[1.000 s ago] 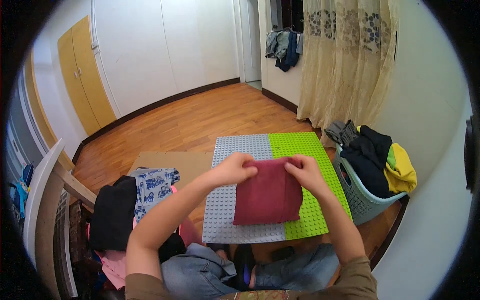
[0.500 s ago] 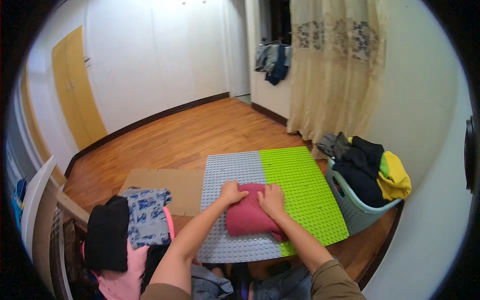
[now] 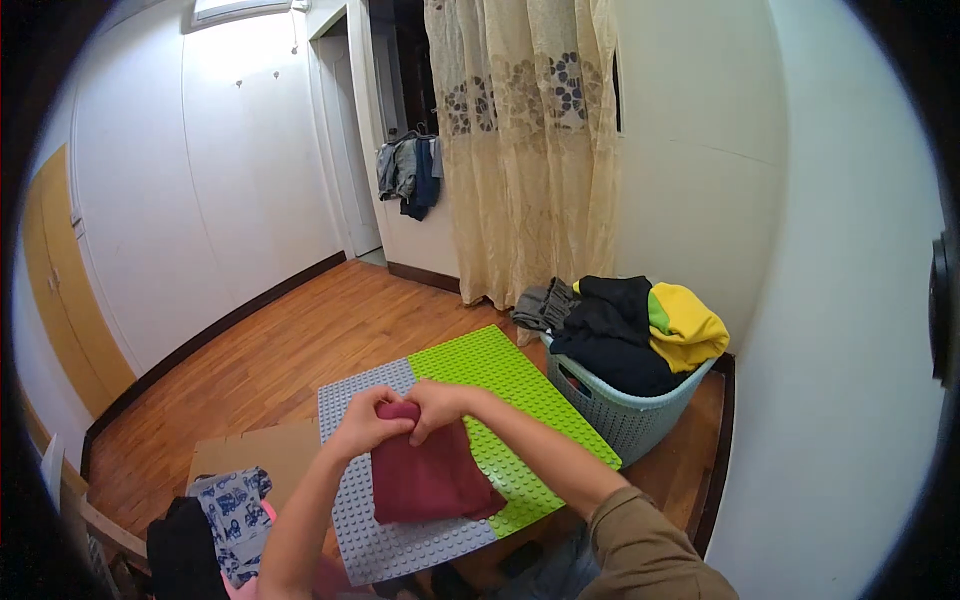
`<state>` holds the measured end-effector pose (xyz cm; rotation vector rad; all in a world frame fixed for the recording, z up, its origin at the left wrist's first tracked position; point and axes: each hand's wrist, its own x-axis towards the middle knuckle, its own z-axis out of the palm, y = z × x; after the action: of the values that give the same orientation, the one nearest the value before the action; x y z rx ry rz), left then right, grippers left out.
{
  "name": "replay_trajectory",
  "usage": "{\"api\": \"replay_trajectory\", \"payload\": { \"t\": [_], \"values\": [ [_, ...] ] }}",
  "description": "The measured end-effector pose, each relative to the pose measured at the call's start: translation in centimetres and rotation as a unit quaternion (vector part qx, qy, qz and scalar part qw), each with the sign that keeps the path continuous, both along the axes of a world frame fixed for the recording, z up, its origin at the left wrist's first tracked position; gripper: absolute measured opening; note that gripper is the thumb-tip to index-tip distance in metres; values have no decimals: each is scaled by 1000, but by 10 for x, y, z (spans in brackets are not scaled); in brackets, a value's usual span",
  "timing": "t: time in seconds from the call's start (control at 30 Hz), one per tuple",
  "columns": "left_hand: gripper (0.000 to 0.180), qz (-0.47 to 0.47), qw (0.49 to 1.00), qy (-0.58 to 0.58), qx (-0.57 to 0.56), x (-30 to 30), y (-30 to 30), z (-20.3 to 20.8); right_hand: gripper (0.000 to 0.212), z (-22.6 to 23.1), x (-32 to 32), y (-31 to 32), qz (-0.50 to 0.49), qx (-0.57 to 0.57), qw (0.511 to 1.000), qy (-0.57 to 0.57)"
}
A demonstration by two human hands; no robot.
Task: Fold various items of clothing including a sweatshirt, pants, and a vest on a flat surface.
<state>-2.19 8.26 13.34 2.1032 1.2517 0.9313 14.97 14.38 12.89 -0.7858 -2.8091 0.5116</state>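
A dark red folded garment (image 3: 428,478) rises from the studded grey-and-green board (image 3: 505,375), its lower edge over the board's near part. My left hand (image 3: 367,422) is closed on its top edge, thumb in front. Right beside it, my right hand (image 3: 436,405) pinches the same top edge, so the two hands almost touch. A small bulge of the cloth shows between the thumbs. Whether the lower edge rests on the board or hangs just above it, I cannot tell.
A light blue-green laundry basket (image 3: 640,410) heaped with black, grey and yellow clothes stands right of the board. At lower left are folded clothes, a black one (image 3: 183,550) and a patterned grey-blue one (image 3: 235,520). Flat cardboard (image 3: 250,455) lies beyond them; a beige curtain (image 3: 530,180) hangs behind.
The garment lay flat under my hands; now both hands grip its far edge and hold it raised. The view has turned to the right.
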Motion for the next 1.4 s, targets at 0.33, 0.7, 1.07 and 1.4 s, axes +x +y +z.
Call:
{"api": "replay_trajectory", "payload": {
  "t": [0.33, 0.7, 1.07, 1.4],
  "values": [
    [49, 147, 976, -86, 136, 2, 9, 0, 37, 67, 128, 26, -290, 100, 893, 328],
    [24, 48, 997, 33, -59, -4, 3, -23, 45, -129, 377, 69, -624, 123, 582, 508],
    [28, 96, 986, 98, 91, -80, -31, 5, 26, -183, 455, 96, -526, 31, 641, 557],
    [39, 383, 884, 268, -27, -232, -174, -23, 25, -196, 431, 64, -609, 125, 665, 415]
  ]
}}
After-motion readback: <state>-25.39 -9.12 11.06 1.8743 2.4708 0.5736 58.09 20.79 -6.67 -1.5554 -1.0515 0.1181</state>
